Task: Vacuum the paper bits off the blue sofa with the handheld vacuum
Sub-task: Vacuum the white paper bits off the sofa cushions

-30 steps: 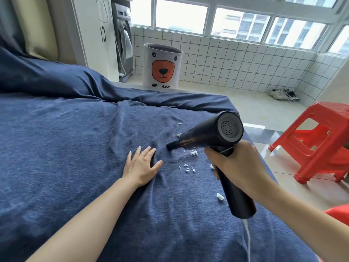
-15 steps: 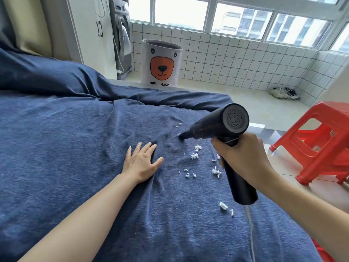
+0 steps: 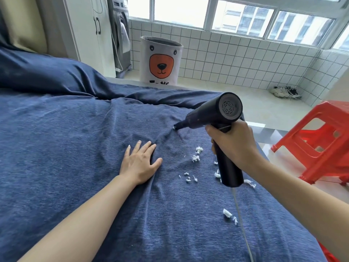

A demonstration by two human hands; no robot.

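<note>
Partly done: handheld vacuum (image 3: 220, 115) gripped in right hand (image 3: 233, 143), nozzle on blue sofa (image 3: 56, 138); left hand (image 3: 139, 163) flat, pressing fabric; many paper bits (image 3: 195, 157) left.

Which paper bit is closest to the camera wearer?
The pair of paper bits lying alone on the blue sofa, below the vacuum handle's end; every other clump lies farther up, nearer the nozzle.

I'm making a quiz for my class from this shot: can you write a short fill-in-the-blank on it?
1. The handheld vacuum is gripped by the ____ hand.
2. The left hand lies ____ on the blue sofa, holding nothing.
3. The paper bits on the cover are ____ in colour.
4. The stool on the floor is ____.

Missing words: right; flat; white; red
</note>
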